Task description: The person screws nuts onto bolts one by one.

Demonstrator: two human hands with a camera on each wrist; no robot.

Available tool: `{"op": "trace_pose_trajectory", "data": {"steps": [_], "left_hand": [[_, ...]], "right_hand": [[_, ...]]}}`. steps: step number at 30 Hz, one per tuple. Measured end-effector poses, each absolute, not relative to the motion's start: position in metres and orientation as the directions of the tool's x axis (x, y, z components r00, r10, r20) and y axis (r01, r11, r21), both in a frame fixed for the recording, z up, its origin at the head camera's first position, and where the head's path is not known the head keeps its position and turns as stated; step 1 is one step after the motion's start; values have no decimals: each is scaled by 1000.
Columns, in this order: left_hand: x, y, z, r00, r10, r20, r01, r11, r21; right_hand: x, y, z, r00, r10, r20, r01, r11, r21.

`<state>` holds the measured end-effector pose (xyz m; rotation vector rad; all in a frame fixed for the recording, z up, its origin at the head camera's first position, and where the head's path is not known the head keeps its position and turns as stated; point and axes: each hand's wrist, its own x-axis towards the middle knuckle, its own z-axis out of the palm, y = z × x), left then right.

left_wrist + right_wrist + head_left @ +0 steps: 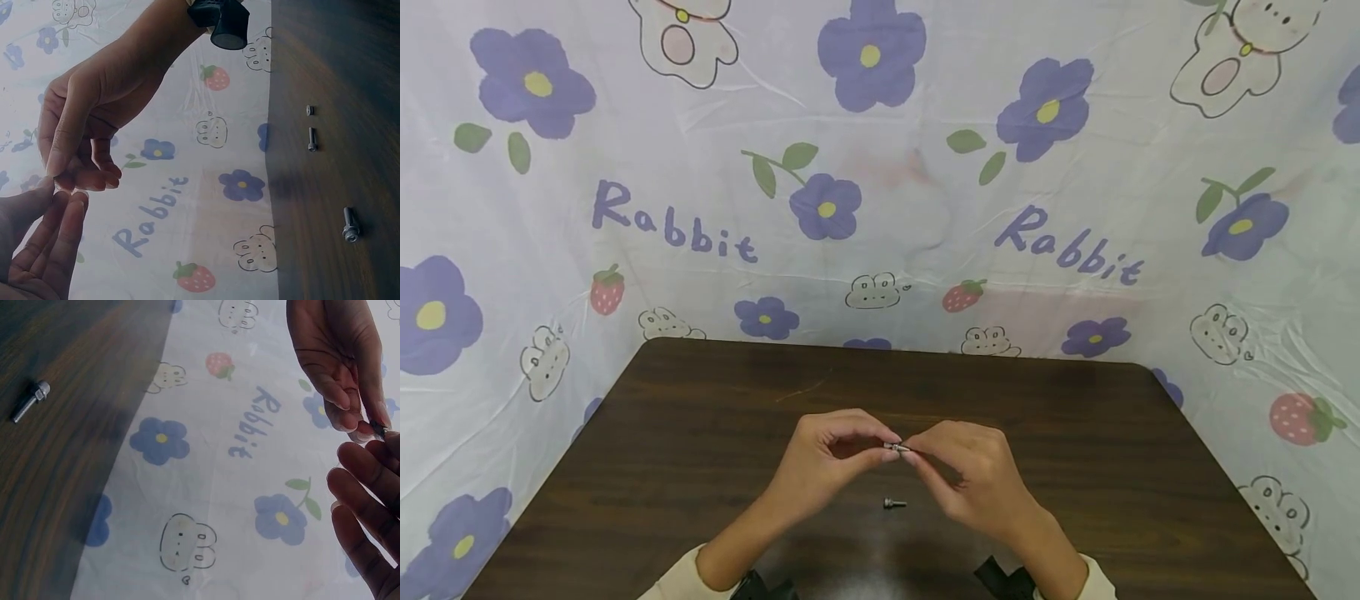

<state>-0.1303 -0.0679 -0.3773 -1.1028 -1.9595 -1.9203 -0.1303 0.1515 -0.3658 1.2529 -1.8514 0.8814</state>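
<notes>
Under the left hand [823, 462] and right hand [981, 471] spreads a dark wood-grain counter [700, 450], with a sheen [883, 575] on their near side. Beyond them hangs a creased white cloth [925, 217], printed with 2 purple "Rabbit" words [675, 229], flowers [887, 79] and strawberries [607, 293].

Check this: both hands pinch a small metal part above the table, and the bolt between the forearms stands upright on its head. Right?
Not upright: the bolt lies on its side on the table, as the head view shows. The left hand and right hand do pinch a small metal part.
</notes>
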Motion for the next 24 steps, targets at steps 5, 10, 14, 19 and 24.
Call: {"op": "trace_pose_trajectory", "data": {"steps": [5,10,14,19,24], "left_hand": [[-129,-67,-377,-724,372,582,616,-33,787],[-129,-67,-376,-720,384,578,632,22,774],[-130,-65,-377,-712,412,569,637,38,770],[-129,-65,-377,-727,450,518,606,67,793],[-129,-64,-377,-733,472,490,591,84,802]], "right_hand": [[-130,151,-366,-260,-453,853,-945,299,-129],[-130,151,-365,-247,-458,854,-950,288,-120],[-130,151,-365,-245,-461,853,-951,287,-117],[-130,150,-366,-237,-466,853,-952,285,-108],[-129,149,-366,-228,-473,851,-954,284,-98]]}}
